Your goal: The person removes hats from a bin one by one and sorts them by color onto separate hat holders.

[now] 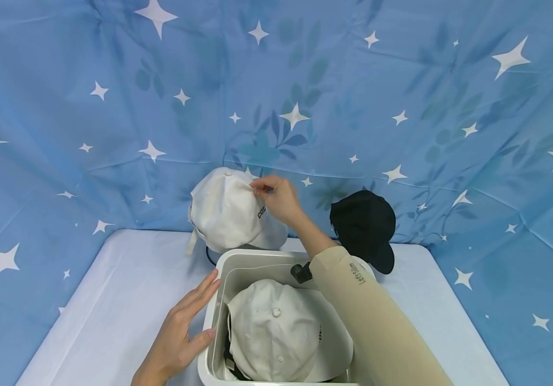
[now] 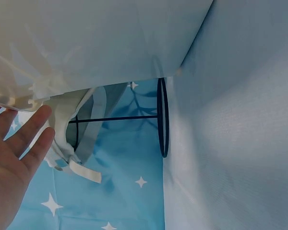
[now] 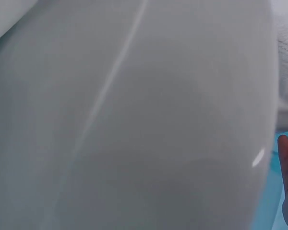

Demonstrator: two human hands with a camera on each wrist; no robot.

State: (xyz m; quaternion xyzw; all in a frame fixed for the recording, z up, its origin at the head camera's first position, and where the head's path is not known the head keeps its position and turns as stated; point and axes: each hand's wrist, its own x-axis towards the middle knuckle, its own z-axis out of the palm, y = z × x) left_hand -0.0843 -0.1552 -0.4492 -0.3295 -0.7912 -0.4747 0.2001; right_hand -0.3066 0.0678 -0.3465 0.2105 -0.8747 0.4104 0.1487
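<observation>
A white cap (image 1: pixel 223 206) with dark lettering sits on a thin black wire stand (image 2: pixel 164 117) at the back of the table. My right hand (image 1: pixel 278 199) pinches the front of its crown between thumb and fingers, the arm reaching over the white bin (image 1: pixel 211 316). With fingers straight and spread, my left hand (image 1: pixel 180 324) rests against the bin's left rim. Inside the bin lies another white cap (image 1: pixel 276 327), brim to the right. In the left wrist view, the strap (image 2: pixel 86 172) of the stand's cap hangs loose beyond my fingertips.
To the back right a black cap (image 1: pixel 365 225) stands raised, brim pointing down. A small black object (image 1: pixel 300 272), worn at my right wrist, shows above the bin. Blue star-patterned cloth (image 1: pixel 276 80) hangs behind the white-covered table (image 1: pixel 112 300).
</observation>
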